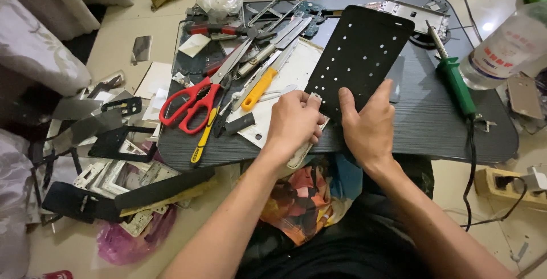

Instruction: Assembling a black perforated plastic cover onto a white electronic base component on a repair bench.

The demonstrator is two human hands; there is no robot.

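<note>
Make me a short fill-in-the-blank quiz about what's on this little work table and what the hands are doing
1. Both hands, left hand and right hand, hold a black panel dotted with small ____.
2. The scissors on the table have ____ handles.
3. The soldering iron to the right has a ____ handle.
4. The clear plastic bottle lies at the table's ____ edge.

Missing words: holes; red; green; right
</note>
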